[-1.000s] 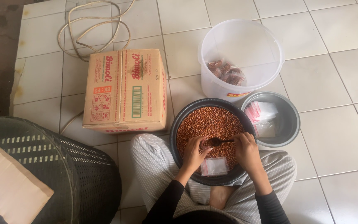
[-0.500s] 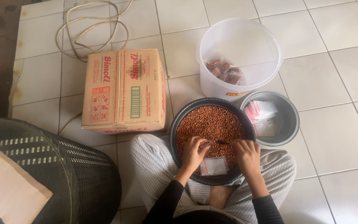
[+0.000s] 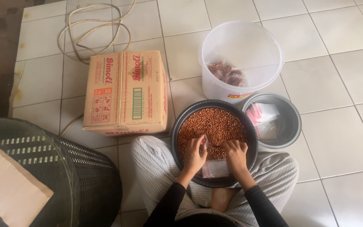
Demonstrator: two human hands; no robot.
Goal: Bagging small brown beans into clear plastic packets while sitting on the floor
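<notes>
A dark round bowl (image 3: pixel 177 138) full of reddish-brown peanuts (image 3: pixel 215 126) rests on my lap. My left hand (image 3: pixel 194 154) sits at the near left of the peanuts, pinching a small clear plastic bag (image 3: pixel 205 143) by its mouth. My right hand (image 3: pixel 235 153) is curled down into the peanuts right beside the bag; the small spoon it grips is almost hidden under the fingers. Another clear plastic bag (image 3: pixel 216 168) lies flat on the bowl's near edge between my wrists.
A white plastic bucket (image 3: pixel 248 84) holding filled packets (image 3: pixel 227 75) stands behind the bowl. A grey metal bowl (image 3: pixel 293 122) with empty bags sits to the right. A cardboard box (image 3: pixel 127 92), a coiled cord (image 3: pixel 93 35) and a dark mesh basket (image 3: pixel 64 168) are on the left.
My right hand has come down and left from the bowl's middle toward my left hand, and the spoon has dropped out of sight. My left hand has shifted slightly toward me.
</notes>
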